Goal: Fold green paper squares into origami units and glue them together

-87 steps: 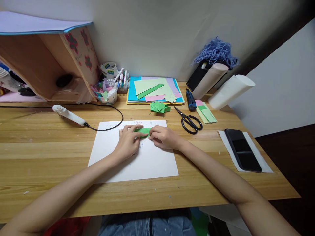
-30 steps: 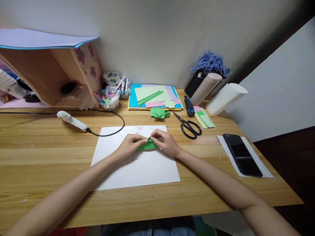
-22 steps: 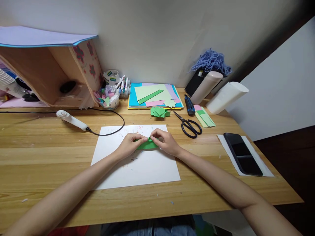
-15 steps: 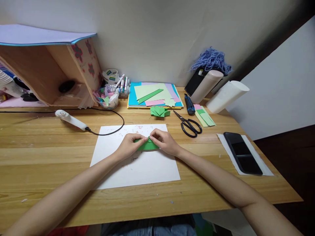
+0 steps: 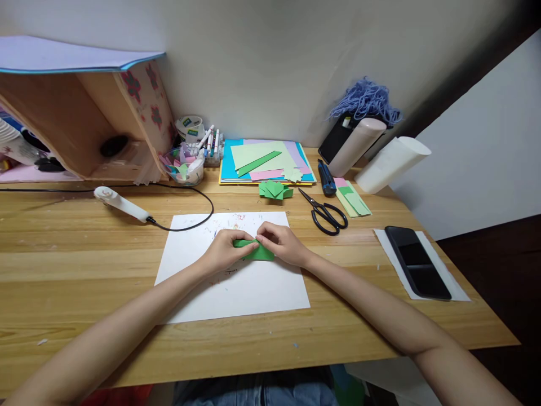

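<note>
A folded strip of green paper (image 5: 261, 252) is held between both hands above a white sheet (image 5: 190, 296) that bears small coloured marks. My left hand (image 5: 226, 248) is closed on its left part, thumb on top. With thumb and fingertips together, my right hand (image 5: 282, 243) pinches the right part near the upper edge. The fingers partly hide the paper's folds. Just beyond the sheet sits a folded green paper piece (image 5: 274, 190) with several points, apart from both hands.
Black-handled scissors (image 5: 325, 213) and a blue utility knife (image 5: 327, 179) lie to the right. Coloured papers (image 5: 230, 163) are stacked at the back. A white corded tool (image 5: 122, 204) lies left, its cable reaching the sheet. A phone (image 5: 416, 262) rests far right.
My left thumb has slid slightly right along the green paper. The paper's visible shape between the hands has shifted, its lower right part showing more. The view has moved slightly.
</note>
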The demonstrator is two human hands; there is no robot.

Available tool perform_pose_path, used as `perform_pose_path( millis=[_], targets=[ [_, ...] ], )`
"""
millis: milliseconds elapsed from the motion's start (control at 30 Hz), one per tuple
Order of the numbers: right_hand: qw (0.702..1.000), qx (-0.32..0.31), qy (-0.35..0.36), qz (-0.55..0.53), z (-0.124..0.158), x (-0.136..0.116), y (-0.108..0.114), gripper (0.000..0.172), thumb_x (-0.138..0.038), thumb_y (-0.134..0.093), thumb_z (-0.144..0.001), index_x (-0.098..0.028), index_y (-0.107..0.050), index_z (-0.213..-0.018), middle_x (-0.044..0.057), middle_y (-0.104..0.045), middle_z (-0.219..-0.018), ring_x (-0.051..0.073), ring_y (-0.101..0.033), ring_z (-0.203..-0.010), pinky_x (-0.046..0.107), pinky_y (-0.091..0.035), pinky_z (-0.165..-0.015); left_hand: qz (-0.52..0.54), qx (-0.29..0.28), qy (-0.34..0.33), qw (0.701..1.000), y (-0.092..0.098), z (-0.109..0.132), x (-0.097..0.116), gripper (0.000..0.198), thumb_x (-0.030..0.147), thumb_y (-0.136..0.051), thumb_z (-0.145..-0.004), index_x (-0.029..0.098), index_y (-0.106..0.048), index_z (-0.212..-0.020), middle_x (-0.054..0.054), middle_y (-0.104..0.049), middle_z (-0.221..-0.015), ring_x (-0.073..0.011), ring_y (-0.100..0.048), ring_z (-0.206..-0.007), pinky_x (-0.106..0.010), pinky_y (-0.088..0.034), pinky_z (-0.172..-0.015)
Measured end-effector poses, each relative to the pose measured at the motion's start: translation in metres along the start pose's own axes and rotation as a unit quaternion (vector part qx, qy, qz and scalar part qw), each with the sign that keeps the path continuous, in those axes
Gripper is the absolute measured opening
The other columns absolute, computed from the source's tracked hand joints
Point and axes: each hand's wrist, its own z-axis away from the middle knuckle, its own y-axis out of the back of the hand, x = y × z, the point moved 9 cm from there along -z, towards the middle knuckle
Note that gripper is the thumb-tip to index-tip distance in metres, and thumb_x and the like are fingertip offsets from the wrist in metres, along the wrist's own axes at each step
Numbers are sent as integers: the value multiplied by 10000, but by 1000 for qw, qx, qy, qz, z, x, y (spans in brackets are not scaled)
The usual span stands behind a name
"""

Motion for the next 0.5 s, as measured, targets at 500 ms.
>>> perform_pose_path(
  millis=[500],
  targets=[
    [994,88,-40,-56,-2,16,18,175,-353,-483,-845,-184,-498,-801,-2,-498,-729,119,-471,-662,237,-377,-603,98,59,14,993,14,-1,-2,319,329,-437,-840,200,-659,-1028,-49,-658,-1033,-204,-560,-983,-296,-395,-858]
  ],
)
